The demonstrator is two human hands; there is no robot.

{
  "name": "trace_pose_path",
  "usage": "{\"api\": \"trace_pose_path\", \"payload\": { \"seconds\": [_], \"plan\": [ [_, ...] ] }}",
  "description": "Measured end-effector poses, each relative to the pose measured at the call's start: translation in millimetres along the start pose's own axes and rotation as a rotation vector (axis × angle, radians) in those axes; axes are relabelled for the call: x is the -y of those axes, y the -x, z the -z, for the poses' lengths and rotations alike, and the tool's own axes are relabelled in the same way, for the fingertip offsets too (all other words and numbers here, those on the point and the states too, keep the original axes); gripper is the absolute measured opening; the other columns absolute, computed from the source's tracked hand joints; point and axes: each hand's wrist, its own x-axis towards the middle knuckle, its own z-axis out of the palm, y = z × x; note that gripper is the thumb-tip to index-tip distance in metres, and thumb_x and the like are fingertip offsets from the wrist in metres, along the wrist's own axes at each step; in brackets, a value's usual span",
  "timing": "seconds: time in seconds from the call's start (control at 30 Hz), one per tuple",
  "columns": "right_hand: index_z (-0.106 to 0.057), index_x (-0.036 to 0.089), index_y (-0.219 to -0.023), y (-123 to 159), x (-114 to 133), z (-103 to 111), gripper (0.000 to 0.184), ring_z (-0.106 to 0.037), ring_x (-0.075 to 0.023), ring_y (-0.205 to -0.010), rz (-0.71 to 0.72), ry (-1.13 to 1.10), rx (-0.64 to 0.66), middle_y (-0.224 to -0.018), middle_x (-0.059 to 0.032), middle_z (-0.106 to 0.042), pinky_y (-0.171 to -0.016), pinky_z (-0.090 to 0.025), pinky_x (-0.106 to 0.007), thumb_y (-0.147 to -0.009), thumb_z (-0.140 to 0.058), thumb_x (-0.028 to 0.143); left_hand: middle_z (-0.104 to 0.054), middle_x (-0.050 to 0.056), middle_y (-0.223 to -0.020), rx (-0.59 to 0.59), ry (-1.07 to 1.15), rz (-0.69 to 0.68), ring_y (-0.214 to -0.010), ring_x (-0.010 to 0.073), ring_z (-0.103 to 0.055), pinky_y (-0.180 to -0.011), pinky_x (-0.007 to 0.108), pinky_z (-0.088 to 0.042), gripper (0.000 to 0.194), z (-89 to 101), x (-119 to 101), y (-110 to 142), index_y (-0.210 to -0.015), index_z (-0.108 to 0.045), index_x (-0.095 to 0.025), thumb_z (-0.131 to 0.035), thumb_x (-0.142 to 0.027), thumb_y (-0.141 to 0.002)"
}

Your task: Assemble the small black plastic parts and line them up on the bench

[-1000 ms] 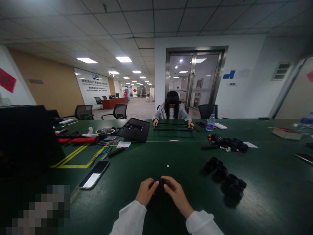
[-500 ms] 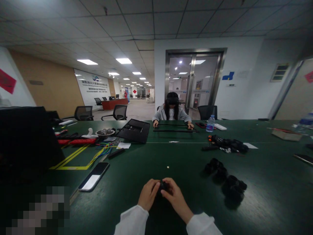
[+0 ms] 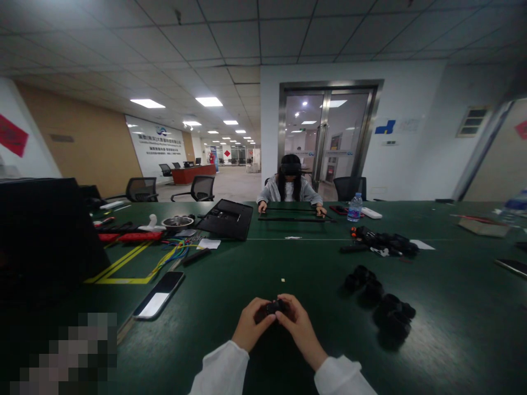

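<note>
Holding black part (image 3: pixel 275 306) | left hand (image 3: pixel 248 325), right hand (image 3: pixel 300 327): both half-curled, fingertips on it | best: light, even pinch, low over worktop (image 3: pixel 230 277)

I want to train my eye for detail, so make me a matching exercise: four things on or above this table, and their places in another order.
Things:
1. small black part
2. metal bowl
3. water bottle
4. black frame

Places:
A. in the hands of the person opposite
B. just left of the black panel
C. between the fingers of the left hand and right hand
D. standing right of the person opposite

Pairs: 1-C, 2-B, 3-D, 4-A
</note>
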Motion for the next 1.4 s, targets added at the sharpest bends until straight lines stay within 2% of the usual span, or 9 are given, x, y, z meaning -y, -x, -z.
{"api": "trace_pose_path", "payload": {
  "seconds": [0.17, 0.33, 0.63, 0.8, 0.93, 1.13, 1.2, 1.27, 1.4],
  "plan": [
    [-0.050, 0.026, -0.097, 1, 2, 3, 0.031, -0.052, -0.0215, -0.097, -0.010, -0.004, 0.023, -0.100, -0.0017, -0.055, -0.080, -0.043, -0.035, -0.067, -0.058, 0.028, -0.055, 0.005, -0.083, 0.030, 0.119, 0.070, -0.071, 0.0156, -0.054, -0.061, 0.025, -0.044, 0.028, -3.0, 5, -1, -0.089, -0.060, -0.016, -0.051, -0.039, -0.075],
    [-0.051, 0.024, -0.097, -1, 2, 3, 0.036, -0.051, -0.0233, -0.100, 0.011, -0.077, 0.015, -0.101, -0.0034, -0.057, -0.081, -0.043, -0.036, -0.063, -0.062, 0.031, -0.053, -0.002, -0.065, -0.040, 0.270, 0.135, -0.051, 0.0109, -0.054, -0.049, 0.022, -0.043, 0.037, -8.0, 14, -2, -0.096, -0.052, -0.016, -0.050, -0.045, -0.074],
    [-0.053, 0.022, -0.100, -5, -1, 16, 0.036, -0.057, -0.0228, -0.091, -0.086, -0.328, -0.156, -0.097, -0.0048, -0.060, -0.072, -0.045, -0.034, -0.068, -0.057, 0.037, -0.055, -0.002, -0.058, -0.159, 0.451, 0.267, -0.046, 0.0098, -0.054, -0.046, 0.020, -0.041, 0.041, -1.5, 19, -7, -0.088, -0.055, -0.014, -0.047, -0.051, -0.072],
    [-0.054, 0.022, -0.098, -11, -1, 34, 0.034, -0.060, -0.0190, -0.080, -0.123, -0.477, -0.300, -0.086, -0.0023, -0.062, -0.064, -0.047, -0.030, -0.068, -0.056, 0.039, -0.057, 0.000, -0.058, -0.289, 0.601, 0.326, -0.047, 0.0102, -0.054, -0.047, 0.021, -0.042, 0.045, 2.9, 30, -9, -0.093, -0.056, -0.013, -0.048, -0.052, -0.071],
    [-0.057, 0.023, -0.090, -19, -2, 55, 0.028, -0.058, -0.0121, -0.060, -0.108, -0.561, -0.456, -0.070, 0.0020, -0.062, -0.052, -0.046, -0.024, -0.066, -0.059, 0.036, -0.059, 0.001, -0.061, -0.424, 0.745, 0.331, -0.049, 0.0111, -0.056, -0.046, 0.021, -0.042, 0.046, 8.4, 34, -10, -0.098, -0.054, -0.013, -0.054, -0.049, -0.069],
    [-0.055, 0.020, -0.066, -27, -1, 93, 0.008, -0.056, -0.0116, -0.054, -0.070, -0.743, -0.608, -0.060, 0.0022, -0.058, -0.049, -0.046, -0.024, -0.066, -0.059, 0.027, -0.063, 0.002, -0.076, -0.586, 0.965, 0.335, -0.058, 0.0102, -0.060, -0.049, 0.019, -0.046, 0.028, 13.8, 35, -13, -0.094, -0.053, -0.018, -0.061, -0.030, -0.069],
    [-0.055, 0.020, -0.066, -26, 1, 102, 0.008, -0.057, -0.0122, -0.057, -0.064, -0.755, -0.601, -0.062, 0.0018, -0.059, -0.051, -0.047, -0.025, -0.067, -0.058, 0.027, -0.063, 0.002, -0.080, -0.608, 0.997, 0.350, -0.061, 0.0106, -0.062, -0.050, 0.019, -0.047, 0.021, 12.9, 36, -14, -0.091, -0.053, -0.019, -0.060, -0.020, -0.072],
    [-0.057, 0.020, -0.072, -24, 4, 105, 0.010, -0.059, -0.0129, -0.065, -0.070, -0.782, -0.511, -0.069, 0.0004, -0.061, -0.055, -0.048, -0.025, -0.068, -0.058, 0.028, -0.062, 0.003, -0.084, -0.604, 0.995, 0.364, -0.065, 0.0119, -0.063, -0.051, 0.019, -0.048, 0.017, 10.8, 37, -14, -0.089, -0.054, -0.018, -0.058, -0.013, -0.073],
    [-0.059, 0.018, -0.085, -13, 16, 92, 0.020, -0.058, -0.0140, -0.078, -0.104, -0.750, -0.143, -0.096, -0.0039, -0.061, -0.066, -0.046, -0.027, -0.071, -0.054, 0.031, -0.062, 0.007, -0.092, -0.506, 0.953, 0.412, -0.071, 0.0144, -0.063, -0.055, 0.021, -0.048, 0.021, 6.8, 30, -12, -0.092, -0.055, -0.017, -0.057, -0.009, -0.073]
  ]
}}
